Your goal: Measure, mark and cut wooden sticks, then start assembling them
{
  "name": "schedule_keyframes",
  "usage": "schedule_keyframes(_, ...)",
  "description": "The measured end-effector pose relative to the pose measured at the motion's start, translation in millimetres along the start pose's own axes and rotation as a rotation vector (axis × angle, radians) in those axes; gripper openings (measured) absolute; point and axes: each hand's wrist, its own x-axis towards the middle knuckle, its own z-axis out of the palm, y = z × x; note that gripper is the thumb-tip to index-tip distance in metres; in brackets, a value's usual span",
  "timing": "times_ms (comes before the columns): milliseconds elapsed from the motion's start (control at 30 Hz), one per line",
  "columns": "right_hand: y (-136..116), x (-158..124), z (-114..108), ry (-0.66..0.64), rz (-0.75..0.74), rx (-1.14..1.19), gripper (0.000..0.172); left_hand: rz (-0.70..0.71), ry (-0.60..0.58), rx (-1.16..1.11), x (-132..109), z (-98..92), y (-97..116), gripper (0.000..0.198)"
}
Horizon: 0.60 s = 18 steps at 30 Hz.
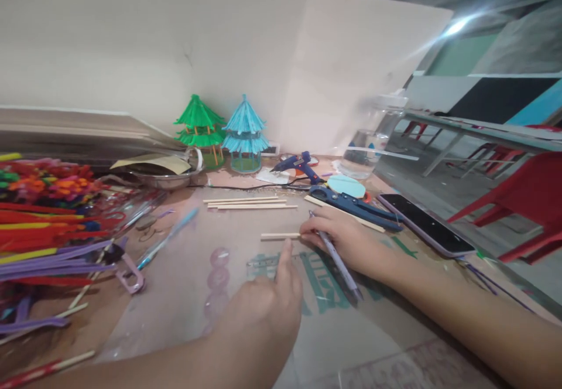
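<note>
My right hand is closed around a grey-purple pen and its fingertips pinch the right end of a short wooden stick lying on the table. My left hand is curled, with one finger stretched out and pressing on a clear ruler just below the stick. Three longer wooden sticks lie side by side a little farther back.
Blue cutters and a phone lie to the right; a blue glue gun, a clear jar, green and blue pagoda models stand at the back. Pipe cleaners are piled on the left.
</note>
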Motion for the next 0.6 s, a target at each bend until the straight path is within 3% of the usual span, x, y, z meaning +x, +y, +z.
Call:
schedule_keyframes(233,-17,-3,5,-0.15,-0.049,0.041,0.023,-0.005,-0.002,0.024,1,1.1,3,0.064)
schedule_keyframes(600,-10,-8,9,-0.134,-0.061,0.126,0.025,0.033,-0.063,-0.045,5,4.0,5,0.061)
